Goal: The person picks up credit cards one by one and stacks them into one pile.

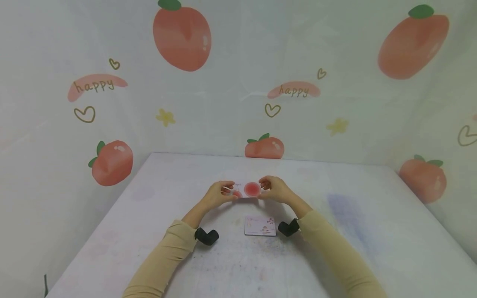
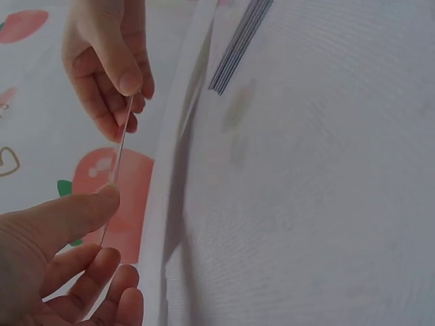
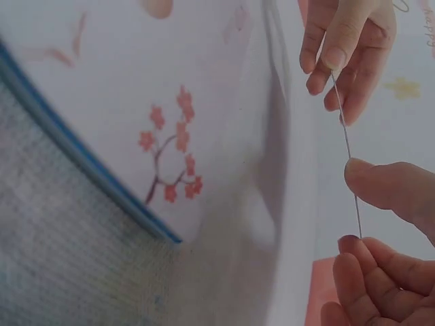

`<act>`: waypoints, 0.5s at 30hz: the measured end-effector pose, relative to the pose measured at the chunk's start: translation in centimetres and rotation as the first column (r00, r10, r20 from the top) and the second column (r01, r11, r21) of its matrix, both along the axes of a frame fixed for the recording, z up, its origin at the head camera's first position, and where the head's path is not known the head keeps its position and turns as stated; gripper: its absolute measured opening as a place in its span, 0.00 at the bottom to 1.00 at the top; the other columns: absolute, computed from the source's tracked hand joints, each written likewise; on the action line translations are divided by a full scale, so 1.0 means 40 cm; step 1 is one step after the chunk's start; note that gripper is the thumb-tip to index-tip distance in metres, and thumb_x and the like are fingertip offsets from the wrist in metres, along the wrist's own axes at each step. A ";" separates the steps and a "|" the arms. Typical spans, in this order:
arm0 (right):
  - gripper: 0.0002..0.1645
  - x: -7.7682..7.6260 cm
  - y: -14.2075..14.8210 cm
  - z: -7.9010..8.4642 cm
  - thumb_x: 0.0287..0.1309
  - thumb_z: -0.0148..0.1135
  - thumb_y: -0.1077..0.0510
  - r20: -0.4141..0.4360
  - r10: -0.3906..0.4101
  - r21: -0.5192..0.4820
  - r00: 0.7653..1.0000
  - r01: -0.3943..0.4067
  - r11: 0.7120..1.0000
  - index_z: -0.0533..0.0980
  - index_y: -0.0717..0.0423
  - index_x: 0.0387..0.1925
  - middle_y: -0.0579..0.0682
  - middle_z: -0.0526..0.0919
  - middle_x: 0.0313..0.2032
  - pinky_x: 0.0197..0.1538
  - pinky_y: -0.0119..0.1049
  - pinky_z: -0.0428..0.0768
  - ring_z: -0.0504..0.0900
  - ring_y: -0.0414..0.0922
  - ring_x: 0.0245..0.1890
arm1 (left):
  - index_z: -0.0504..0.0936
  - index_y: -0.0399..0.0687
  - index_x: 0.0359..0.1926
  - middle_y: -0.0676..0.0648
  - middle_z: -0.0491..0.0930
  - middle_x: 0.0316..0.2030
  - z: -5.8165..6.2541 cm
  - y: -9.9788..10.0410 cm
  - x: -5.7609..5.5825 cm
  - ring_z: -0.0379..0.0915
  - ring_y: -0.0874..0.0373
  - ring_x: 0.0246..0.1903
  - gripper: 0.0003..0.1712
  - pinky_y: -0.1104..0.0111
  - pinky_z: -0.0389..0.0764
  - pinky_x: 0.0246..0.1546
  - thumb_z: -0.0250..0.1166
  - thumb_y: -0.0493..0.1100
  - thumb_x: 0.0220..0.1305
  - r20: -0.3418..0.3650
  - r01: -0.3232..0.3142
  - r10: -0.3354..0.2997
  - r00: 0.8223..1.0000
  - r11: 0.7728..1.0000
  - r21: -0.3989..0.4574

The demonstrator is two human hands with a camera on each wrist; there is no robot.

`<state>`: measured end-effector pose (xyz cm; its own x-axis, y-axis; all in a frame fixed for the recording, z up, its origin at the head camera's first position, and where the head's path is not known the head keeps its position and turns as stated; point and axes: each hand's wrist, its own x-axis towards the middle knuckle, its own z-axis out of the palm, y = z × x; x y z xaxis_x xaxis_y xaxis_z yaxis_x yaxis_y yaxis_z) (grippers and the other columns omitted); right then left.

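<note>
A thin printed card with a red round spot is held up between both hands above the table. My left hand pinches its left end between thumb and fingers. At the right end, my right hand pinches it the same way. Both wrist views show this card edge-on as a thin line. Nearer to me, a small stack of pale pink cards lies on the table between the forearms. Its top card has "VIP" lettering and a blossom branch; the dark edges of the stack appear in the left wrist view.
The white table has faint stains and a blue-grey smudge at the right. Behind it hangs a white cloth printed with peaches, hearts and "happy". Black wrist mounts sit on both forearms, close beside the card stack.
</note>
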<state>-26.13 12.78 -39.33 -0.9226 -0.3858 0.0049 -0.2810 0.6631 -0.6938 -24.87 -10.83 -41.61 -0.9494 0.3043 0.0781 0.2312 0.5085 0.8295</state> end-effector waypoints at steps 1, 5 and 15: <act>0.29 0.001 0.000 -0.001 0.46 0.70 0.59 0.000 0.002 0.005 1.000 -0.002 1.000 0.73 0.66 0.50 0.59 0.80 0.44 0.54 0.46 0.76 0.78 0.52 0.46 | 0.73 0.31 0.56 0.34 0.79 0.48 -0.001 0.001 0.000 0.76 0.44 0.46 0.30 0.58 0.77 0.51 0.69 0.37 0.52 -0.002 0.004 -0.004 1.000 1.000 -0.002; 0.29 0.000 0.002 -0.003 0.46 0.70 0.59 -0.019 0.023 0.021 1.000 -0.023 1.000 0.73 0.67 0.50 0.60 0.80 0.44 0.54 0.46 0.77 0.79 0.52 0.46 | 0.73 0.32 0.57 0.35 0.79 0.49 0.000 0.004 0.003 0.76 0.44 0.48 0.30 0.58 0.77 0.52 0.69 0.37 0.52 0.013 -0.003 0.003 1.000 1.000 -0.003; 0.29 0.002 0.009 -0.003 0.46 0.70 0.59 -0.040 0.050 0.016 0.998 -0.050 0.999 0.73 0.68 0.50 0.61 0.80 0.45 0.54 0.47 0.77 0.79 0.53 0.46 | 0.73 0.33 0.57 0.35 0.77 0.50 0.013 0.004 0.009 0.75 0.45 0.48 0.31 0.58 0.76 0.53 0.69 0.39 0.53 0.020 0.007 -0.007 1.000 1.000 -0.004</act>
